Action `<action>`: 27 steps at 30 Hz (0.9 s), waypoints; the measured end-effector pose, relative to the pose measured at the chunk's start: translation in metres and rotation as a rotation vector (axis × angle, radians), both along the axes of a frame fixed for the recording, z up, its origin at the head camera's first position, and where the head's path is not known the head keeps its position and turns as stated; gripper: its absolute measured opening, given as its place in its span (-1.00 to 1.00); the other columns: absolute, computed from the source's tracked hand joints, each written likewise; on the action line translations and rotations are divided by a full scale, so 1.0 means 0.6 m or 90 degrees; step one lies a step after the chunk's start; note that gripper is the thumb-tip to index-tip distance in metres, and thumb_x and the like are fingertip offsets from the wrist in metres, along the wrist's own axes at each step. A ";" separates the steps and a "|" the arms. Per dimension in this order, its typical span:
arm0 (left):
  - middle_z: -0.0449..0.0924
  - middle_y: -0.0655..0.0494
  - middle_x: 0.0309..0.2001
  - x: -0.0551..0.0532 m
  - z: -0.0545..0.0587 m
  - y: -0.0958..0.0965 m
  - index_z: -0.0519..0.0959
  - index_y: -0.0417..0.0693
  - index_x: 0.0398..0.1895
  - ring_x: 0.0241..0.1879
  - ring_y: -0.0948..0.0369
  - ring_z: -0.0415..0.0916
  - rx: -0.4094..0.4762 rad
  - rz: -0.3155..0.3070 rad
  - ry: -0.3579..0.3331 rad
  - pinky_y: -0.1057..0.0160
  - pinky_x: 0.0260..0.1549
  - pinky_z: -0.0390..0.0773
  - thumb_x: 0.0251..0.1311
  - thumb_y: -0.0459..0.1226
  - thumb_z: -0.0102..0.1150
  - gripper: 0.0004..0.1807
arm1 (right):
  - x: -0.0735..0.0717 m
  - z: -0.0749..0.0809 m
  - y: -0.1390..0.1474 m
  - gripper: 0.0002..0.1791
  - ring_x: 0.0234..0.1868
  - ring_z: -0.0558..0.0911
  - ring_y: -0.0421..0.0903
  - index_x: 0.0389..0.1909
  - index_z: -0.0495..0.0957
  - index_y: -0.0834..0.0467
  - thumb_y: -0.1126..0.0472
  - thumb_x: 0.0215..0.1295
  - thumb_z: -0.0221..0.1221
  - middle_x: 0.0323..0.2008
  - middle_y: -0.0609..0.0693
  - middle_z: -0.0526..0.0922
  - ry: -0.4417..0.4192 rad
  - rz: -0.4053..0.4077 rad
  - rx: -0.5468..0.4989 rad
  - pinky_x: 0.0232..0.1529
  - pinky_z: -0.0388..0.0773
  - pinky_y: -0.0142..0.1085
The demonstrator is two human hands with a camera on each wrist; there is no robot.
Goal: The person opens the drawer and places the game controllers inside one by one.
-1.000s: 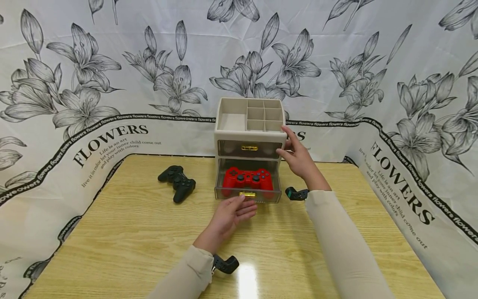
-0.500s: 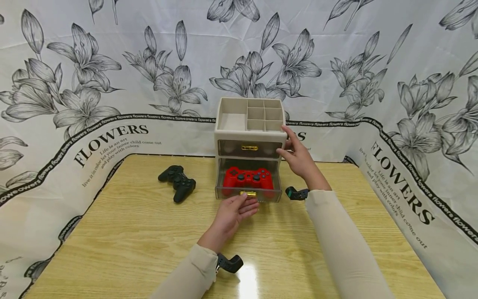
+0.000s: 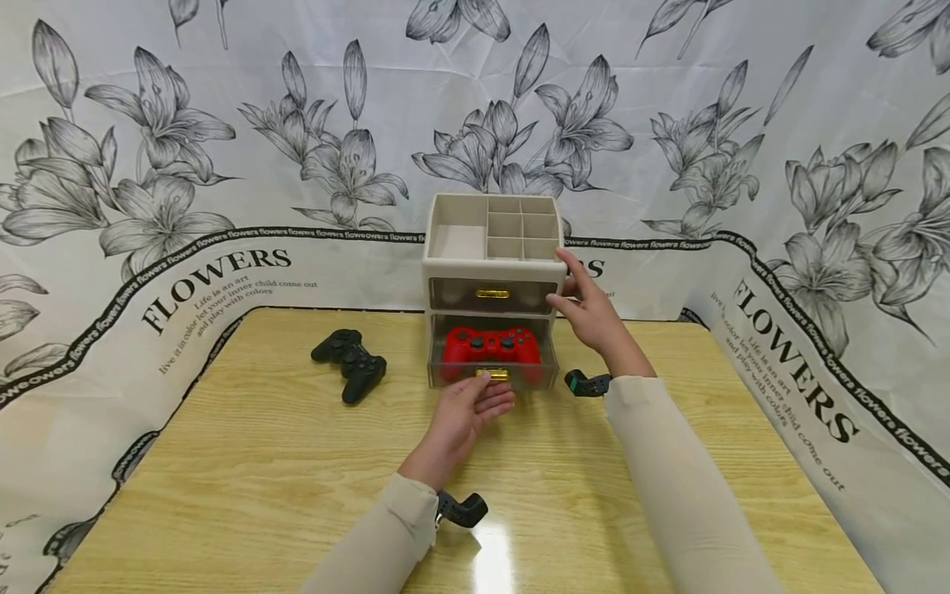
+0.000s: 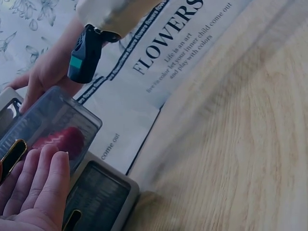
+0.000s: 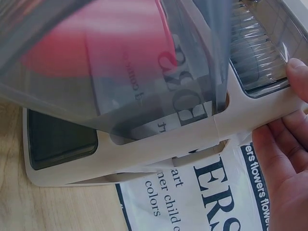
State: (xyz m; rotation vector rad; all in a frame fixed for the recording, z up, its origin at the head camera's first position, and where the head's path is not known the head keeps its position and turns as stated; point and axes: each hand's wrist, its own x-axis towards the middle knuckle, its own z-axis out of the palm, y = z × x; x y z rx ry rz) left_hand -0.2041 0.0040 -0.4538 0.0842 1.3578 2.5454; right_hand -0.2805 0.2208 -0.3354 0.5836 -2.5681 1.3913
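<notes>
A cream desktop drawer organizer [image 3: 493,267] stands at the back of the table. Its clear middle drawer [image 3: 545,378] is pulled partway out and holds a red game controller [image 3: 491,346]. My left hand [image 3: 456,417] is palm up at the drawer front, thumb against the gold handle [image 3: 493,374], other fingers extended beside and below it. My right hand [image 3: 594,313] holds the organizer's right front corner. Its thumb lies on the front by the upper drawer [image 5: 257,48], and the fingers lie along the side. In the left wrist view, the lower drawer [image 4: 98,197] is shut.
A black game controller [image 3: 350,365] lies on the wooden table [image 3: 260,462], left of the organizer. Divided compartments [image 3: 523,224] form the organizer's top. White flower-print cloth [image 3: 356,272] hangs behind and along both sides. Each wrist wears a black camera mount [image 3: 463,510].
The left hand has moved forward, and the middle drawer has slid a little way in with the red controller inside. The right hand keeps its place on the organizer.
</notes>
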 end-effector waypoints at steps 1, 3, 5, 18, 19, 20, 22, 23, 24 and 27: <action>0.69 -0.10 -0.19 -0.002 0.001 0.000 0.53 -0.34 -0.11 -0.07 0.01 0.68 0.002 0.003 -0.002 0.01 0.06 0.57 0.39 -0.20 0.05 -0.70 | 0.000 0.000 0.000 -0.22 0.13 0.48 0.22 0.55 -0.11 -0.08 0.25 0.43 0.05 0.07 0.36 0.46 -0.001 0.001 0.000 0.28 0.34 0.15; 0.70 -0.08 -0.22 -0.005 0.003 0.000 0.53 -0.34 -0.12 -0.10 0.03 0.69 0.006 0.007 -0.006 0.01 0.05 0.58 0.39 -0.22 0.04 -0.71 | -0.001 0.000 0.000 -0.22 0.12 0.48 0.22 0.55 -0.11 -0.08 0.25 0.43 0.05 0.07 0.35 0.46 -0.002 0.002 -0.001 0.28 0.34 0.15; 0.70 -0.07 -0.24 -0.009 0.004 -0.001 0.53 -0.34 -0.13 -0.14 0.05 0.70 0.004 0.011 -0.003 0.01 0.04 0.58 0.39 -0.22 0.05 -0.71 | -0.001 0.000 0.000 -0.22 0.12 0.48 0.22 0.55 -0.10 -0.08 0.25 0.43 0.06 0.06 0.35 0.46 -0.003 0.003 -0.002 0.28 0.35 0.15; 0.70 -0.06 -0.24 -0.036 0.012 0.001 0.50 -0.43 -0.01 -0.19 0.06 0.71 -0.037 0.034 0.007 0.04 -0.01 0.62 0.40 -0.19 0.03 -0.60 | 0.001 0.000 0.000 -0.23 0.07 0.50 0.19 0.54 -0.08 -0.06 0.26 0.43 0.06 0.00 0.36 0.48 -0.001 0.001 -0.006 0.24 0.38 0.14; 0.70 -0.06 -0.25 -0.038 0.012 0.002 0.49 -0.44 0.00 -0.19 0.06 0.71 -0.038 0.035 0.009 0.04 -0.01 0.62 0.40 -0.19 0.03 -0.60 | 0.001 0.000 0.000 -0.23 0.07 0.50 0.19 0.54 -0.09 -0.06 0.26 0.43 0.06 0.00 0.36 0.48 -0.001 0.001 -0.007 0.24 0.38 0.14; 0.70 -0.05 -0.26 -0.040 0.012 0.002 0.49 -0.45 0.00 -0.20 0.07 0.71 -0.037 0.036 0.009 0.04 -0.01 0.62 0.40 -0.19 0.02 -0.59 | 0.001 0.000 0.000 -0.23 0.07 0.50 0.19 0.54 -0.09 -0.06 0.26 0.43 0.06 0.00 0.36 0.48 -0.001 0.001 -0.007 0.24 0.38 0.14; 0.70 -0.05 -0.27 -0.044 0.013 0.003 0.49 -0.47 0.00 -0.22 0.08 0.71 -0.034 0.040 0.007 0.04 -0.02 0.62 0.41 -0.21 0.01 -0.60 | 0.001 0.001 0.000 -0.23 0.07 0.49 0.20 0.54 -0.08 -0.06 0.26 0.43 0.06 0.00 0.36 0.48 -0.002 0.000 -0.008 0.25 0.37 0.14; 0.70 -0.05 -0.27 -0.046 0.013 0.004 0.50 -0.47 0.00 -0.23 0.08 0.71 -0.035 0.041 0.008 0.04 -0.03 0.63 0.41 -0.21 0.01 -0.60 | 0.001 0.001 0.000 -0.23 0.07 0.49 0.20 0.54 -0.08 -0.06 0.26 0.43 0.06 0.00 0.36 0.48 -0.003 0.000 -0.008 0.25 0.37 0.14; 0.70 -0.06 -0.28 -0.048 0.013 0.004 0.50 -0.47 0.00 -0.24 0.09 0.71 -0.036 0.043 0.008 0.04 -0.04 0.63 0.41 -0.22 0.00 -0.61 | 0.001 0.001 0.000 -0.22 0.08 0.49 0.20 0.54 -0.09 -0.06 0.26 0.43 0.06 0.01 0.36 0.48 -0.003 0.001 -0.008 0.25 0.37 0.15; 0.69 -0.09 -0.26 -0.052 0.015 0.004 0.50 -0.46 -0.02 -0.26 0.10 0.71 -0.038 0.049 0.006 0.07 -0.06 0.64 0.42 -0.23 -0.01 -0.63 | 0.001 0.001 0.000 -0.22 0.09 0.49 0.21 0.54 -0.08 -0.06 0.26 0.42 0.06 0.01 0.37 0.48 -0.002 0.001 -0.008 0.26 0.36 0.15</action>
